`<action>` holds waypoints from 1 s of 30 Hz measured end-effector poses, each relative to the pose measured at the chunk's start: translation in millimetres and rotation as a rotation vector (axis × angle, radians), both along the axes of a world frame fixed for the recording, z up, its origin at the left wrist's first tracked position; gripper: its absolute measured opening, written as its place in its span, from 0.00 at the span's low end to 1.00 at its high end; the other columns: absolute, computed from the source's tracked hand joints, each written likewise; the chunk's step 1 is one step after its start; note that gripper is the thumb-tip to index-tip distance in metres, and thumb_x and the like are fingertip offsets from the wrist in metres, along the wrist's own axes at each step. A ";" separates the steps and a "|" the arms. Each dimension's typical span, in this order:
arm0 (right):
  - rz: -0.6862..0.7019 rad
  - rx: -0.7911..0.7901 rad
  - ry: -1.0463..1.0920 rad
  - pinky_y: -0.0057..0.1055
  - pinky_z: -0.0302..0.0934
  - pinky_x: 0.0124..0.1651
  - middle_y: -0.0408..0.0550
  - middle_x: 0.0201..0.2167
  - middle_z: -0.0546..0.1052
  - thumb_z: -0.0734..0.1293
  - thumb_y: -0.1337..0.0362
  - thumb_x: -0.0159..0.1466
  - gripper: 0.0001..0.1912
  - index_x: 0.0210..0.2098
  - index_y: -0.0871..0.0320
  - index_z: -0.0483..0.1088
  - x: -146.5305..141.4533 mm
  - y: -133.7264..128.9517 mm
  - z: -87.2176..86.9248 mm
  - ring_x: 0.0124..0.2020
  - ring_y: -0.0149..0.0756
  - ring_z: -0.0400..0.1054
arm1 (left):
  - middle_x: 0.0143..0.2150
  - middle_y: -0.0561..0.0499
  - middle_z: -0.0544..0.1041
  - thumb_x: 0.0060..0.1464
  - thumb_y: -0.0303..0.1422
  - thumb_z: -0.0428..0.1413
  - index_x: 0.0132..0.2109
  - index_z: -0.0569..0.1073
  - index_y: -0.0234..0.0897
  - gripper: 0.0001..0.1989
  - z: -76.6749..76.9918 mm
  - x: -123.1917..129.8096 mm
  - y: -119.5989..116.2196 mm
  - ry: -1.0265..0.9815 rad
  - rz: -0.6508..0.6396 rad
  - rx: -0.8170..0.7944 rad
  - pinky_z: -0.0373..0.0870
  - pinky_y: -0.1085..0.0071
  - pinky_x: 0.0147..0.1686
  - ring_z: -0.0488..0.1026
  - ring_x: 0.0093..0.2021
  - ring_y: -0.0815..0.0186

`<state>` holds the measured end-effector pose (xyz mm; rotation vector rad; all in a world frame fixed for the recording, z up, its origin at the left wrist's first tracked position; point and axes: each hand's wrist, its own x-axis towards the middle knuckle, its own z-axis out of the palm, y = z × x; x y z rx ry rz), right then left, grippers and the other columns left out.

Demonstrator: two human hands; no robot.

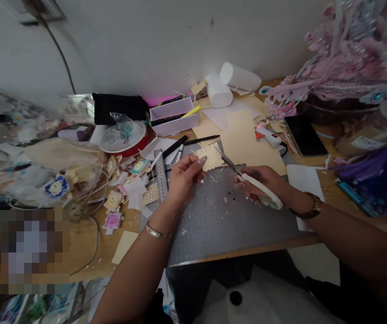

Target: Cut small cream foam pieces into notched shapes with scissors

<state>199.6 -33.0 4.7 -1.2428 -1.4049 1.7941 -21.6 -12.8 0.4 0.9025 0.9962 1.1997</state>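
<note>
Pinched in my left hand [189,175] is a small cream piece of paper [211,158] with scalloped edges and drawn curved lines. My right hand [259,182] grips a pair of scissors [264,191] with white handles. The blades point up and left, with their tips at the right edge of the paper. Both hands are above a grey cutting mat [206,234], where small paper scraps lie scattered. A metal ruler [161,175] lies left of my left hand, beside a cream piece [151,194] patterned with rounded shapes.
Cream sheets [240,135] lie behind the hands, near a white glue gun [269,135] and a black phone [305,135]. A lilac box [175,118] holds pens. Small coloured paper pieces [112,220] clutter the left side. Pink beaded decorations [355,67] fill the back right.
</note>
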 end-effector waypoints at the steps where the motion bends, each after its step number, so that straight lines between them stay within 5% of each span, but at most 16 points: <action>1: 0.006 0.003 0.000 0.22 0.58 0.14 0.38 0.18 0.70 0.70 0.51 0.59 0.16 0.31 0.59 0.70 0.3 0.1 0.3 0.14 0.26 0.63 | 0.18 0.57 0.69 0.48 0.38 0.66 0.27 0.69 0.36 0.15 -0.3 -0.5 0.5 0.008 0.006 0.006 0.54 0.78 0.18 0.60 0.17 0.77; 16: 0.008 -0.036 -0.027 0.23 0.60 0.16 0.40 0.18 0.71 0.69 0.43 0.58 0.24 0.34 0.60 0.70 -2.7 3.2 -1.7 0.15 0.27 0.65 | 0.17 0.58 0.70 0.47 0.43 0.66 0.29 0.67 0.38 0.17 -3.2 -0.5 -0.3 0.075 -0.051 0.034 0.52 0.77 0.16 0.59 0.15 0.76; 30: 0.041 0.036 -0.065 0.21 0.58 0.16 0.37 0.17 0.70 0.73 0.50 0.56 0.19 0.33 0.59 0.69 -0.6 2.1 -1.9 0.14 0.25 0.62 | 0.17 0.58 0.69 0.47 0.43 0.66 0.29 0.68 0.37 0.18 -3.4 0.2 -0.1 0.092 -0.039 0.034 0.53 0.78 0.17 0.59 0.15 0.76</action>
